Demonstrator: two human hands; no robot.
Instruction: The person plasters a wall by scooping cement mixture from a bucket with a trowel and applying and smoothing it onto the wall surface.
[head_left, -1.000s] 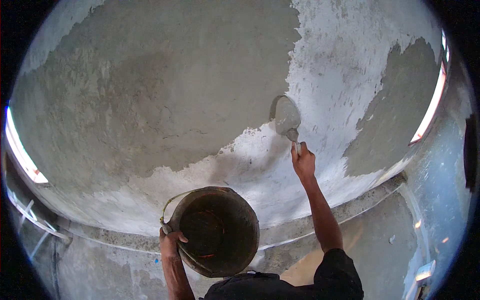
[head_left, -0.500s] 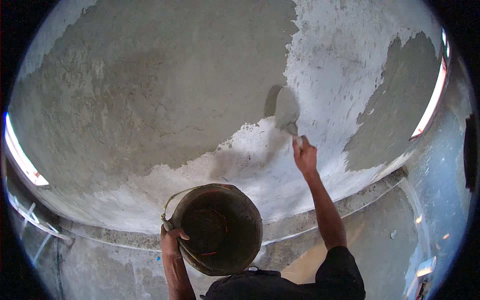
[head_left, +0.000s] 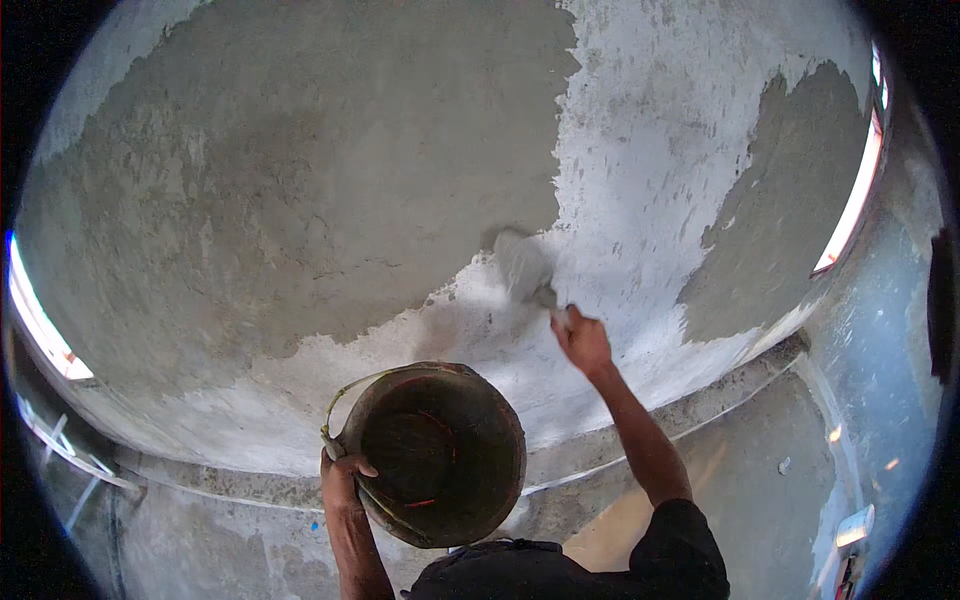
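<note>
My left hand (head_left: pixel 347 473) is closed on the rim of a dark bucket (head_left: pixel 490 460), beside the wire handle's end. The bucket is tilted, its mouth facing me; its inside is dark, with a few orange-red streaks. Wrapped round the handle of a trowel (head_left: pixel 524 268), my right hand (head_left: pixel 585 342) holds the blade against or very close to the wall. The blade is smeared grey and slightly blurred. It lies at the lower edge of a large patch of grey plaster (head_left: pixel 360 170), where the white wall surface (head_left: pixel 640 180) begins.
Another grey plaster patch (head_left: pixel 790 200) covers the wall farther right. Bright window openings (head_left: pixel 855 200) show at both sides. Along the wall's foot runs a rough ledge (head_left: pixel 700 405), with a stained concrete floor (head_left: pixel 760 480) below it. A pale block-like object (head_left: pixel 855 527) lies at the lower right.
My right hand and the trowel have moved down and to the left along the plaster's edge. The bucket and my left hand have stayed nearly still.
</note>
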